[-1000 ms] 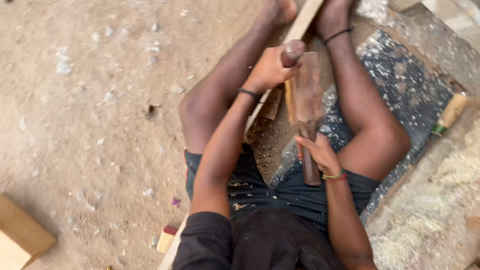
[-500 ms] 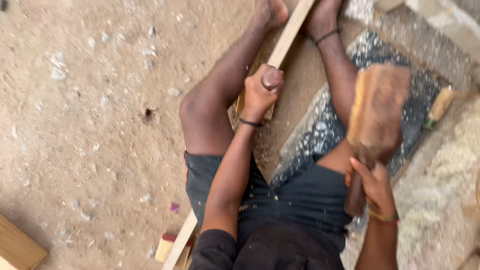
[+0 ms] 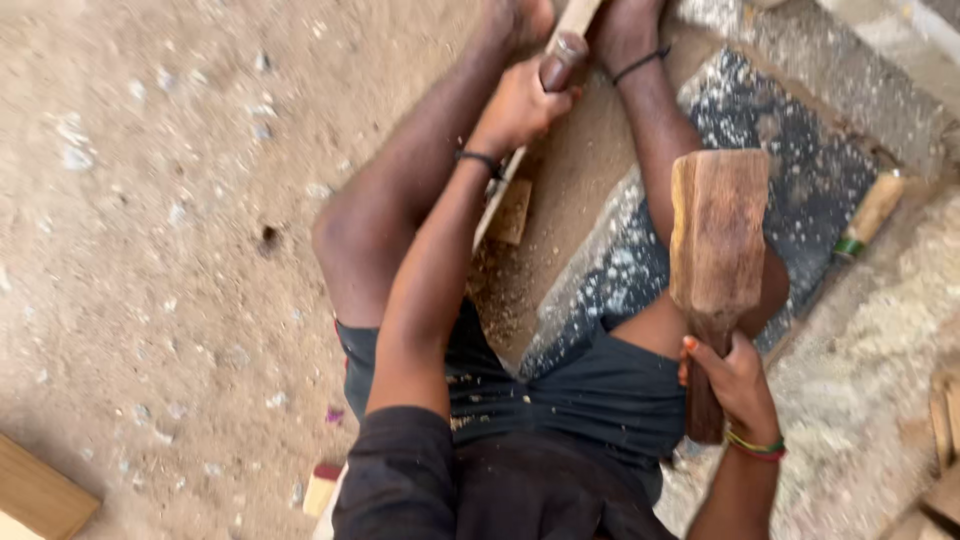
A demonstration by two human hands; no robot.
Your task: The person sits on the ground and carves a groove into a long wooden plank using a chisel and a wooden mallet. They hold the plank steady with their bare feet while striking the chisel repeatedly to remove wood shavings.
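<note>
Now my right hand [image 3: 735,385], clamped on the wooden mallet [image 3: 718,240], has swung it up off the chisel [image 3: 560,62] my left hand [image 3: 520,100] grips tight, ready for another blow.

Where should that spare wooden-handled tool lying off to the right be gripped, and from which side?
Take the spare tool by its pale wooden handle, coming down from above. It lies flat on the ground, tilted, with the handle's upper side bare and a green band toward its lower end. Its working end is hard to make out, so the handle is probably the safer part. Both hands are busy: right hand holds the mallet.
</note>
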